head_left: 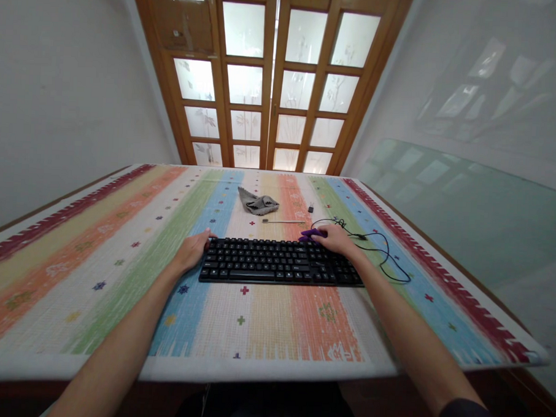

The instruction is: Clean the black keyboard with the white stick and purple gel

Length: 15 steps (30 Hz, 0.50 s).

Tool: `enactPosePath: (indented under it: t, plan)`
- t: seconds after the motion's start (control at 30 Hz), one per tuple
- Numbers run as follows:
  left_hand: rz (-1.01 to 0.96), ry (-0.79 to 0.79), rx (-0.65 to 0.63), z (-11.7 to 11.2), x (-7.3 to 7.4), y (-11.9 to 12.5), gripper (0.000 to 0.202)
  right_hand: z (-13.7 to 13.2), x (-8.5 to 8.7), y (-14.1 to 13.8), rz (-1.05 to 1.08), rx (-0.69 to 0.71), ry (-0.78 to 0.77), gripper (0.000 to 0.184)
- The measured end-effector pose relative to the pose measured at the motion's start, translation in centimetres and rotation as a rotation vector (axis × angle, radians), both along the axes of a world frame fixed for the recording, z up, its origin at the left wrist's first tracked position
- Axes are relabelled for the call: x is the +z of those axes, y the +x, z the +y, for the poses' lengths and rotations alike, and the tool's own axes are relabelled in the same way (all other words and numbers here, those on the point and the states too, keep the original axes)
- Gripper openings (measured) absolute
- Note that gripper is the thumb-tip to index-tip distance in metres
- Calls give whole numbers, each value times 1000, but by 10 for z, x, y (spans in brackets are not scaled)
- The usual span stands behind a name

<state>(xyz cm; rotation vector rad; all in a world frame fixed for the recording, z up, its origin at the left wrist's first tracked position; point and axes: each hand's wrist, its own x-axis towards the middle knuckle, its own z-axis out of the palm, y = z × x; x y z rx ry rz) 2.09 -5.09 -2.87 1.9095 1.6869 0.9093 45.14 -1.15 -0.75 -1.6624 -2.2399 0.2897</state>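
A black keyboard (280, 263) lies flat on a table covered by a rainbow-striped cloth (96, 256). My left hand (192, 250) grips the keyboard's left end, fingers curled around the edge. My right hand (335, 238) rests at the keyboard's upper right part, closed on a small purple object (310, 234) that I cannot identify. The keyboard's black cable (386, 253) loops on the cloth to the right of my right hand.
A crumpled grey cloth (258, 203) lies beyond the keyboard. A thin stick-like tool (282, 221) and a small dark item (310, 207) lie near it. Wooden glazed doors (269, 79) stand behind the table. A glass pane (467, 204) leans against the right wall.
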Motion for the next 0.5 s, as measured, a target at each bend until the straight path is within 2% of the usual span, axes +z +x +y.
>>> enactPosePath:
  t: [0.13,0.2,0.3,0.5]
  plan:
    - [10,2,-11,0,-1,0,75,-3,-3,-17,98,-65,81,25]
    - [16,2,-7,0,-1,-1,74,-4,-2,-33,186,-48,119,26]
    - [17,6,-12,0,-2,0,72,-9,5,-68,275,56,122,21]
    - [24,-2,-43,-4,1,3,68,-25,22,-158,360,309,140,15]
